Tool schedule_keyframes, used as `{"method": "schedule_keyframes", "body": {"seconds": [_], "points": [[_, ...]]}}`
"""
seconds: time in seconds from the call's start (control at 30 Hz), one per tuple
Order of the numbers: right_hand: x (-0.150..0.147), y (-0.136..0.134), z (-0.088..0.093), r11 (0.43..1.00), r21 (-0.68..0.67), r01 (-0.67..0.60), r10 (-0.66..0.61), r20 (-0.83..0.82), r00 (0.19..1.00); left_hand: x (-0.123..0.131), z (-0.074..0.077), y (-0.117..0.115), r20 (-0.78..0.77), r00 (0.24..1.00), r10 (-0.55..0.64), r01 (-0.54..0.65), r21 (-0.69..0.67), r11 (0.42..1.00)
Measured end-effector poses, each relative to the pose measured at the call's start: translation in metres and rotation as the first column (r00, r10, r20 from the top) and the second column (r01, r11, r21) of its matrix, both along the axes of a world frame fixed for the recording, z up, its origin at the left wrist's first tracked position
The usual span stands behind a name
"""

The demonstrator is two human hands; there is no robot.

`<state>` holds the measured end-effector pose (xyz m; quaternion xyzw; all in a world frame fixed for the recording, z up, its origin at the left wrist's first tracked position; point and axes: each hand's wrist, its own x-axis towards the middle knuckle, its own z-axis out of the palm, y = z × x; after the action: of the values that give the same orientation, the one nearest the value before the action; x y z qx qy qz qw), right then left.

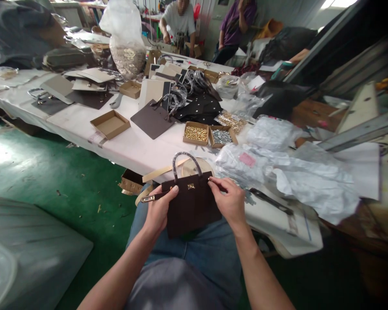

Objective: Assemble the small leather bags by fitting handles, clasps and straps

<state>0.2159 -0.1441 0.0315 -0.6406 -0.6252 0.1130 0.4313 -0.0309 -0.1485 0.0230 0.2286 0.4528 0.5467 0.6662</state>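
A small dark brown handbag (194,206) with a wrapped loop handle and a gold clasp rests on my lap above blue jeans. My left hand (158,211) grips the bag's left edge, thumb on its front, where a strap with a gold tip sticks out to the left. My right hand (229,202) is closed at the bag's top right corner, fingers pinching a small gold fitting or thin tool against it.
A white-covered table (132,146) ahead carries open cardboard boxes (110,124), boxes of gold (195,133) and silver hardware (222,137), dark leather pieces (153,120) and plastic bags (278,172). Two people sit at the far end. Green floor lies to the left.
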Motion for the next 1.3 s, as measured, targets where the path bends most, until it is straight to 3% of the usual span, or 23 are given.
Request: {"method": "schedule_keyframes", "body": {"seconds": [0.4,0.8,1.0,1.3], "points": [[-0.001,-0.006,-0.008,0.997,-0.014,0.081,-0.082,-0.053,0.995,0.002,0.009,-0.001,-0.022,0.999,-0.024,0.025,0.036,0.999],[0.004,0.003,0.001,1.0,-0.021,0.001,0.002,0.133,0.991,0.002,0.025,-0.013,-0.351,0.936,-0.03,0.099,0.179,0.979],[0.007,0.006,0.008,0.996,-0.058,-0.074,0.082,0.165,0.983,0.003,0.026,-0.02,-0.414,0.91,0.019,0.084,0.228,0.97],[0.003,0.01,0.002,0.986,-0.165,0.016,0.018,0.2,0.98,0.008,0.024,-0.024,-0.489,0.872,0.014,0.151,0.296,0.943]]}}
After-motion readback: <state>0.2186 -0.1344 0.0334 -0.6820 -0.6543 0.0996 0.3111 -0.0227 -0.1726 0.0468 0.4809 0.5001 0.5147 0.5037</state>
